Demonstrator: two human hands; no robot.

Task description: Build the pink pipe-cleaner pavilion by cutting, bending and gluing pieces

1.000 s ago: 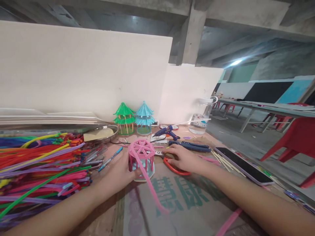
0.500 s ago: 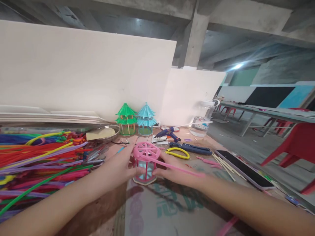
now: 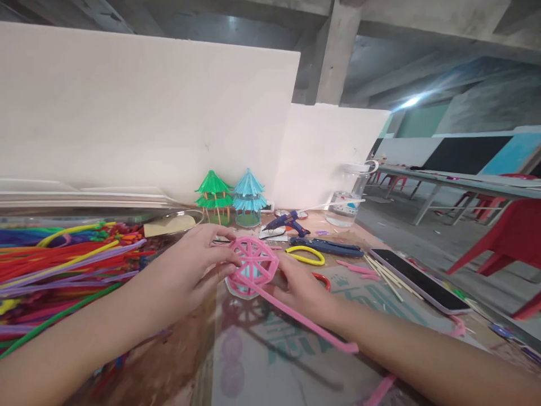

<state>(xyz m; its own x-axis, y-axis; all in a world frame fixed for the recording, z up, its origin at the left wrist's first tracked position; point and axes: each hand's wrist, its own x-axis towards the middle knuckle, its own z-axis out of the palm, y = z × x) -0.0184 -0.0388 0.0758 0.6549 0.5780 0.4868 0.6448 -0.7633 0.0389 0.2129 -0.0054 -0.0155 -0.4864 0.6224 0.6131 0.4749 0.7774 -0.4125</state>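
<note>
A small pink pavilion model (image 3: 255, 260) made of pipe cleaners is tilted toward me above the plastic sheet, its spoked, many-sided top facing me. My left hand (image 3: 207, 260) grips the left edge of that top with bent fingers. On the other side my right hand (image 3: 305, 287) holds the model's right side, its fingertips partly hidden behind it. From the top's lower edge a long pink pipe cleaner (image 3: 306, 324) runs down to the right, bent at its free end. Below the top, part of the pale base shows.
Behind stand a green pavilion model (image 3: 213, 197) and a blue one (image 3: 249, 197). A glue gun (image 3: 287, 223), yellow-handled pliers (image 3: 308, 255), a phone (image 3: 418, 281) and sticks (image 3: 384, 276) lie to the right. Colourful pipe cleaners (image 3: 63, 270) cover the left. A water jug (image 3: 346, 197) stands behind.
The pink model has tipped so its top faces me more. My left hand has shifted from the model's side up to the edge of its top.
</note>
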